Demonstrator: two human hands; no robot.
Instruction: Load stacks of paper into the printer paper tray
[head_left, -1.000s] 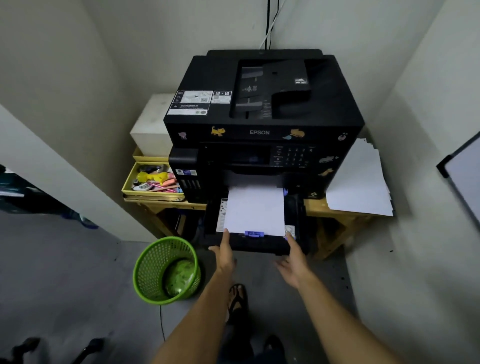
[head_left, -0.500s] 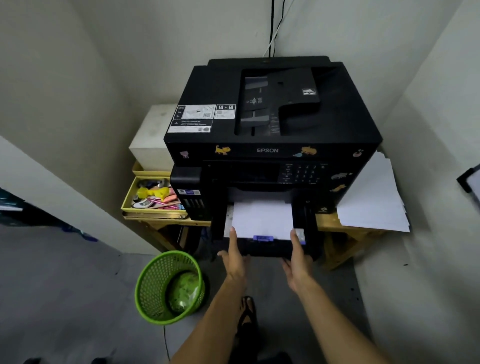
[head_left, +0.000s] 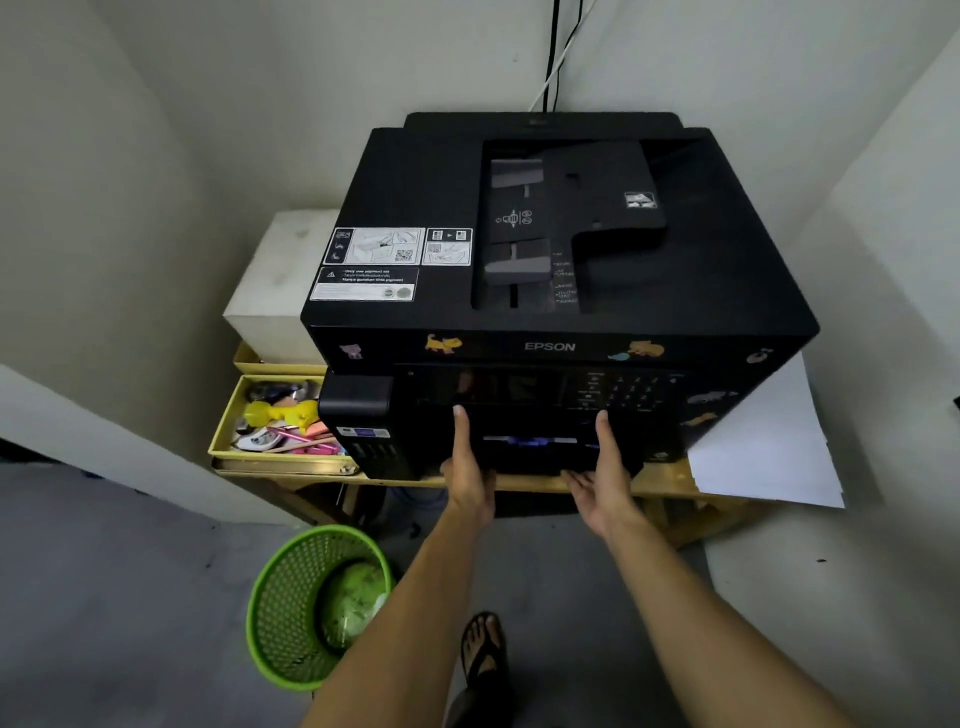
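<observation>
A black Epson printer (head_left: 550, 270) stands on a low wooden table (head_left: 524, 482). Its paper tray (head_left: 530, 452) is pushed almost fully into the body; only a thin strip of white paper and a blue guide show at the slot. My left hand (head_left: 467, 467) holds the tray's left front, thumb up against the printer face. My right hand (head_left: 605, 475) holds the tray's right front the same way. A loose stack of white paper (head_left: 763, 441) lies on the table right of the printer.
A yellow tray (head_left: 275, 457) of small stationery sits left of the printer, with a white box (head_left: 275, 291) behind it. A green mesh bin (head_left: 306, 608) stands on the floor at lower left. Walls close in on both sides. My sandalled foot (head_left: 483, 649) is below.
The tray, pulled out with its paper showing a second ago, has slid into the printer under both hands. The view has moved closer to the printer.
</observation>
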